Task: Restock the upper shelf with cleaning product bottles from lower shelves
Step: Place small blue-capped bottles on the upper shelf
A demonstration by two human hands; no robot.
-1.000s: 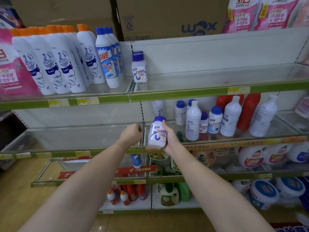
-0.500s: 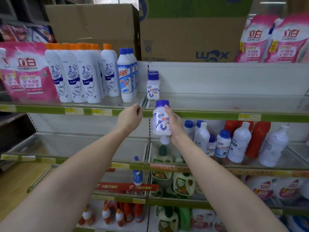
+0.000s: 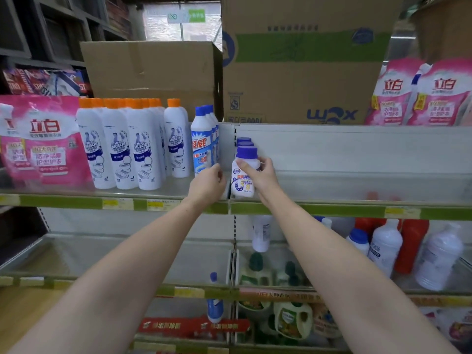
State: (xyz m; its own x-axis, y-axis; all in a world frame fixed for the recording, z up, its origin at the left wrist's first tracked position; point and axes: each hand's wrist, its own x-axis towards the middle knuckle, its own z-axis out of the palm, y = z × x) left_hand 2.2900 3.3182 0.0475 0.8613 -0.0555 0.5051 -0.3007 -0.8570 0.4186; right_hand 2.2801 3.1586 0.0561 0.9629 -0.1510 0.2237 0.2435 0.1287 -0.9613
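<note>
Upright at upper shelf [image 3: 332,209] front edge: squat white bottle [image 3: 242,178], purple-blue cap, pipe-graphic label. Gripped by right hand [image 3: 260,175]; left hand [image 3: 208,185] loosely curled, empty, beside it.

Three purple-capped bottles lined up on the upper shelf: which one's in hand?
The front purple-capped bottle, nearest the shelf edge. The right hand grips its neck; the two behind it show only caps and are untouched.

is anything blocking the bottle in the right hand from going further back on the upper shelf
Yes. The right hand holds the blue-capped bottle at the front edge of the upper shelf, and two matching bottles stand directly behind it. The shelf to its right looks bare.
</note>
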